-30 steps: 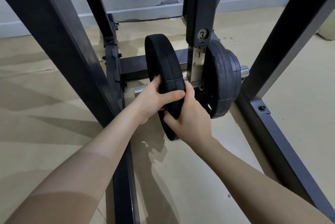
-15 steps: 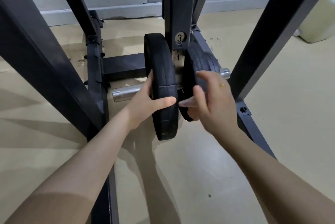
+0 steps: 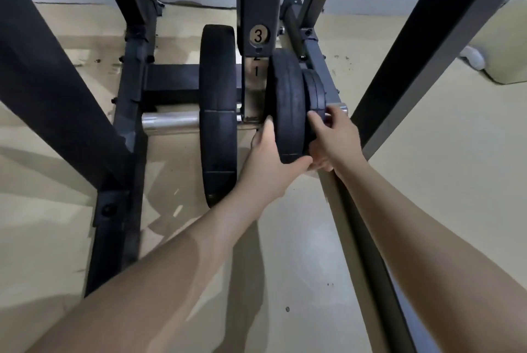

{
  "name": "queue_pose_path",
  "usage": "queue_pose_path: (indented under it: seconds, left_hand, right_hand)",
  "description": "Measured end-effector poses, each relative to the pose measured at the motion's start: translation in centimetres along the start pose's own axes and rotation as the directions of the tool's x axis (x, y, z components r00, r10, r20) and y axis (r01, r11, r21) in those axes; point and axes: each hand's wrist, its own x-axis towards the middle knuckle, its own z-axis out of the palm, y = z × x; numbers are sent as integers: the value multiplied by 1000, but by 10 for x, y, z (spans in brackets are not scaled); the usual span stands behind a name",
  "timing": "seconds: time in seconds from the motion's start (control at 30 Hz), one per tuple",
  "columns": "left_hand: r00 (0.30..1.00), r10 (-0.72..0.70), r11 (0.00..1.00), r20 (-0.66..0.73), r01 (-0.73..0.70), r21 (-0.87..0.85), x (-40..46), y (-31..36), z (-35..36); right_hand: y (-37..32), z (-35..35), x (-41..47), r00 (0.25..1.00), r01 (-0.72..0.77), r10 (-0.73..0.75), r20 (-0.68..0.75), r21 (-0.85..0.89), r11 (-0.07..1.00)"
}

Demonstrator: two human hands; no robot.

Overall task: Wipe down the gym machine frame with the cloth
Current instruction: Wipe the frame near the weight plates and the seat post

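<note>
Both hands are on the right-hand weight plate, a black disc standing on edge on the chrome bar of the gym machine frame. The left hand cups the plate's near lower edge, fingers lying up its left face and thumb hooked under the rim. The right hand grips from the right side, fingers curled over the rim where a smaller plate sits against the big one. To the left, on the same bar, another weight plate stands apart, with the central upright post between the two; a round tag on the post reads 3. The frame's dark slanted beams cross the view at left and right, and its base rails run along the beige floor toward the far wall. No cloth shows anywhere in view.
</note>
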Motion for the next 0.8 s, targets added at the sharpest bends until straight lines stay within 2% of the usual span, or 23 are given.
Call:
queue_pose_path:
  seconds: [0.07,0.13,0.2,0.27,0.4,0.53,0.67,0.8]
  left_hand:
    - [998,-28,997,-53,25,-71,9,-4,9]
    - [990,-14,999,-139,7,-50,18,-8,17]
    - [975,7,1000,-221,-12,-20,22,-11,22]
    - [962,10,1000,-273,-11,-4,25,-15,27]
    - [958,5,999,-286,7,42,27,-13,35]
    - [953,25,998,-301,-6,63,28,-18,29]
    - [962,25,996,-270,0,94,29,-25,21]
    - [955,12,994,-297,20,104,31,-23,24]
  right_hand:
    - [3,-5,3,989,95,-79,125,-126,987]
    - [8,-3,9,980,159,-121,157,-262,952]
    - [17,5,10,991,134,-126,47,-337,932]
    - [23,9,10,993,59,-88,-77,-317,947]
    - [29,7,12,986,99,-143,-90,-380,920]
    - [31,8,9,966,99,-181,-185,-382,919]
    - [38,1,10,956,25,-142,-255,-412,911]
    - [41,-5,13,955,2,-124,-271,-411,912]
